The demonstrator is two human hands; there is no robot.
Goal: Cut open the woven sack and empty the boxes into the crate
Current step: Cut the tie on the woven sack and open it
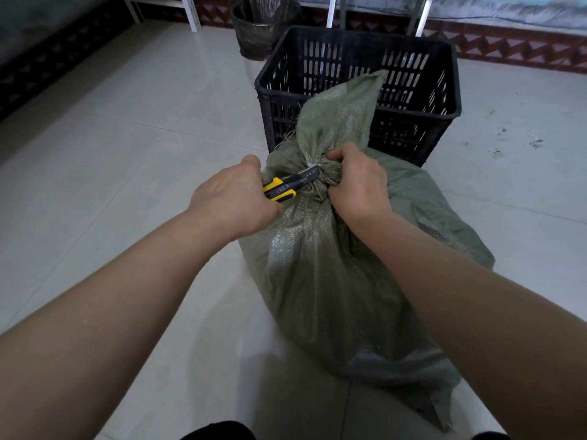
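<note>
A full grey-green woven sack (333, 281) stands on the tiled floor in front of me, its neck tied with a white tie (309, 158). My left hand (228, 198) grips a yellow-and-black utility knife (287, 185), whose blade tip touches the tied neck. My right hand (355, 182) clutches the bunched neck just right of the blade. Behind the sack stands a black slotted plastic crate (413, 68). The sack's loose top flops up against the crate's front wall. No boxes are visible; the sack hides its contents.
A dark bin (263, 27) lined with a plastic bag stands at the back left of the crate. White metal frame legs (190, 11) rise along the far wall. Pale floor tiles (127, 154) stretch to the left and right of the sack.
</note>
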